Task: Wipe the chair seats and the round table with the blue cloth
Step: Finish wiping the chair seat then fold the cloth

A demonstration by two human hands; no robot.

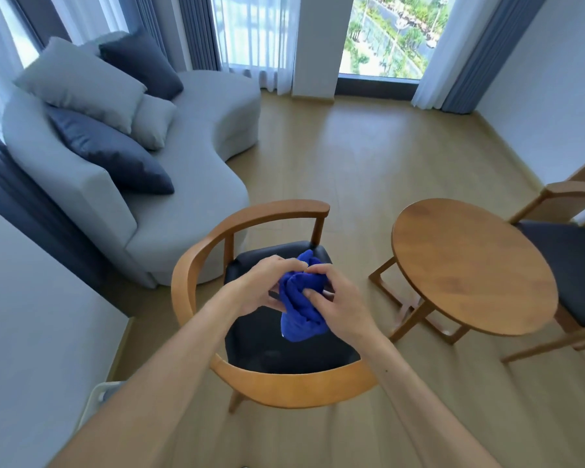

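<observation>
**Two hands on cloth, no wiping contact yet**

Both hands are bunching the cloth [301,298] above the near chair's seat [284,349]. Left hand [267,285] grips it from the left, right hand [338,304] from the right; fingers [313,295] of both are clamped on the fabric. Cloth is a crumpled wad, lower end hanging down toward the seat. Can't tell if it touches the cushion; looks held just above.

Layout:
- Near chair [196,265]: directly below the hands, dark seat, curved wooden arm rail.
- Round surface [470,265]: to the right of the near chair, bare top.
- Far chair [568,265]: beyond the surface at the right edge, dark seat tucked partly under the top.
- Sofa [190,170] and cushions to the left, not part of the job.

Progress, my read:
- No wet streaks or wipe marks visible on either seat or the top, so I can't confirm anything as done.
- Looks like prep: folding or regripping the cloth into a pad before the first pass on the near seat.
- Likely all three targets remain: near seat, top, far seat.

Next probably needs the cloth flattened against the near seat, one hand enough. Far seat may need the chair pulled out, given the overlap with the top.
</observation>
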